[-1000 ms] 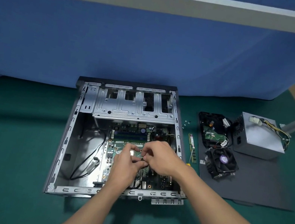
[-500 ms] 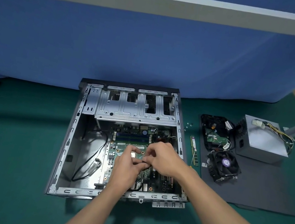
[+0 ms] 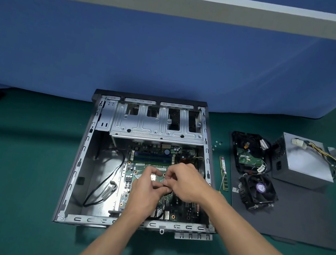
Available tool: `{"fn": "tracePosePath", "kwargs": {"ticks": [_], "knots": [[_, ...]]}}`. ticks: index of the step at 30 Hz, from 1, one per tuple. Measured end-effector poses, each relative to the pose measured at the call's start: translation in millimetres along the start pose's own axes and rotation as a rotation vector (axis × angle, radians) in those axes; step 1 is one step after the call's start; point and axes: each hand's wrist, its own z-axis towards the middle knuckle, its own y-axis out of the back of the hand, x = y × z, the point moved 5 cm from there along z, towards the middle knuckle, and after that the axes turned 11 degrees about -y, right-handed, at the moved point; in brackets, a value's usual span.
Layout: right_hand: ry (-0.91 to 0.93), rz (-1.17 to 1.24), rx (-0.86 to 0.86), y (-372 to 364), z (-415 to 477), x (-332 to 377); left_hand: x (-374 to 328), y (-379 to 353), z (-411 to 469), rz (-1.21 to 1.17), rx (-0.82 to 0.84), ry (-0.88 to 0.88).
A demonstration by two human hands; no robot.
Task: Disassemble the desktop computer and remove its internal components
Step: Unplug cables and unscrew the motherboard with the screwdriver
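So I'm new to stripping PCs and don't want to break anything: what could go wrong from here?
1. Both the left hand and right hand work with curled fingers close over the motherboard; a slip might scratch it.
2. The RAM stick lies on the mat beside the right forearm and could get knocked.
3. The loose screws beside the case could roll away or get lost.

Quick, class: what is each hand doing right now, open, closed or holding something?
Left hand: fingers curled over the motherboard; grip cannot be told.
Right hand: fingers curled beside it; grip cannot be told.
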Motion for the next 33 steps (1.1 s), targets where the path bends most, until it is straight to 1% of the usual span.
{"fn": "tracePosePath", "kwargs": {"ticks": [5,7,9,11,13,16,18,19,21,23,25,30,33], "knots": [[0.038,-0.013,0.048,3,-2,2,-5,1,-1,-0.006,-0.014,-0.008],[0.040,-0.035,0.044,3,-2,2,-5,2,-1,-0.001,-0.016,-0.005],[0.048,0.017,0.004,6,-3,2,-6,2,-1,0.002,-0.026,0.005],[0.058,0.121,-0.091,21,-7,-3,-5,3,-2,-0.015,-0.037,0.015],[0.024,0.247,-0.221,46,-12,-21,-5,3,-2,-0.026,-0.027,0.032],[-0.120,0.499,-0.416,77,-19,-76,-5,1,-1,0.044,0.002,0.034],[-0.240,0.564,-0.500,81,-18,-117,-6,-1,0,0.120,0.011,0.021],[-0.304,0.540,-0.504,76,-16,-135,-6,-1,0,0.162,0.016,0.012],[-0.398,0.434,-0.436,53,-5,-163,-7,-3,0,0.223,0.031,0.002],[-0.422,0.343,-0.339,23,7,-178,-8,-4,-2,0.242,0.041,0.012],[-0.392,0.277,-0.282,-2,17,-182,-9,-5,-3,0.287,0.036,0.009],[-0.261,0.005,-0.352,-36,31,-175,-14,-7,-4,0.358,0.003,0.020],[-0.256,-0.080,-0.410,-39,38,-178,-14,-5,-6,0.353,-0.042,0.023]]}}
